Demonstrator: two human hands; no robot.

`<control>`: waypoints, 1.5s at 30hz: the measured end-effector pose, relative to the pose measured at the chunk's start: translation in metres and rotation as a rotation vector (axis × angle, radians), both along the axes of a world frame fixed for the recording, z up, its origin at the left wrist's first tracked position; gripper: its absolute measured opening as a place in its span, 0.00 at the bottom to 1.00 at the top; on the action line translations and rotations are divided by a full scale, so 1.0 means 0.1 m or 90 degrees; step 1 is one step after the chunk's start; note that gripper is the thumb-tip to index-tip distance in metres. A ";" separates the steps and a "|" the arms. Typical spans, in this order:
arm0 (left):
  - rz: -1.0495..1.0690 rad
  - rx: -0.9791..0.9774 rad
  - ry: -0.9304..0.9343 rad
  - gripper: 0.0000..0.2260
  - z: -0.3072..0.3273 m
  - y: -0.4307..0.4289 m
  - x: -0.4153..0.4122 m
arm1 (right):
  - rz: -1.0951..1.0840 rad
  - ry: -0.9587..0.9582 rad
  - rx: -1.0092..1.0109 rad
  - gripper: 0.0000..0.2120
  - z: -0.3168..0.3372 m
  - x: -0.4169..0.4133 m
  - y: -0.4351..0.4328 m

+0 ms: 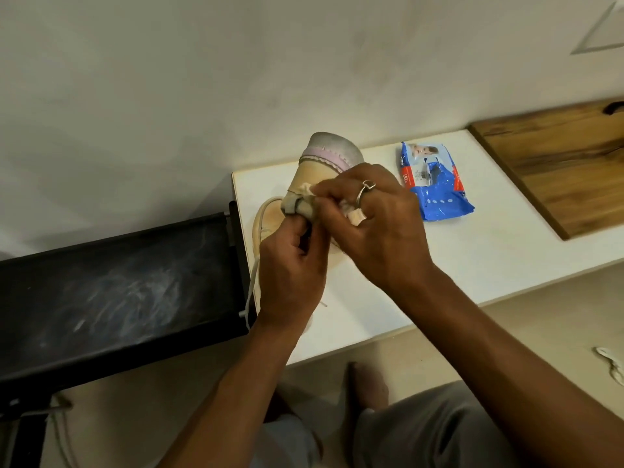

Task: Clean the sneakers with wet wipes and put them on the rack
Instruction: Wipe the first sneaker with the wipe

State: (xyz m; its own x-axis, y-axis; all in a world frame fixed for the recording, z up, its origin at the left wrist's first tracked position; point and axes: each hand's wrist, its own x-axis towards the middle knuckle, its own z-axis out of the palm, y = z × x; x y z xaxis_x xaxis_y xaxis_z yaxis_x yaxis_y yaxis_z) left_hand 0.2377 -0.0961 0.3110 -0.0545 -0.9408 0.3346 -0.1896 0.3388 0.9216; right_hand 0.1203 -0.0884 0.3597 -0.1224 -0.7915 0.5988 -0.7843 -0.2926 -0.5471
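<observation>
A beige sneaker (312, 167) with a pink band and a grey heel lies on the white table (472, 251), its heel pointing away from me. My left hand (290, 275) pinches the shoe's tongue or upper near the laces. My right hand (378, 217), which wears a ring, presses a crumpled wet wipe (356, 216) against the shoe's side. A white lace (251, 292) hangs over the table's left edge. The blue wet-wipes pack (435, 184) lies flat on the table to the right of the shoe.
A black shoe rack (111, 292) with a dusty top shelf stands against the table's left edge. A wooden board (560, 167) lies at the table's far right. White laces (611, 363) lie on the floor at the right. My knees are below the table edge.
</observation>
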 end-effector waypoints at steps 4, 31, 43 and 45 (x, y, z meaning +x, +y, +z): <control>0.034 -0.005 -0.031 0.10 -0.02 -0.02 -0.01 | -0.031 -0.026 -0.032 0.07 -0.06 -0.11 -0.06; 0.108 0.028 -0.054 0.09 -0.01 -0.13 0.10 | 0.015 -0.115 0.018 0.07 -0.36 -0.12 -0.19; -0.023 0.071 -0.265 0.20 0.02 -0.23 0.21 | 0.023 -0.163 0.056 0.12 -0.42 -0.08 -0.36; -0.003 0.046 -0.331 0.21 0.03 -0.24 0.19 | 0.021 -0.171 0.056 0.11 -0.41 -0.09 -0.36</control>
State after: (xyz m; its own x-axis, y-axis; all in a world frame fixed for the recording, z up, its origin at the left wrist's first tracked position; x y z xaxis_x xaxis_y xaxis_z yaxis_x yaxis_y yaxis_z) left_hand 0.2564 -0.1196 0.3144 -0.2003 -0.9598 0.1968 -0.6266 0.2799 0.7273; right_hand 0.1117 -0.1249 0.3183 -0.2399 -0.8451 0.4777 -0.5988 -0.2585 -0.7580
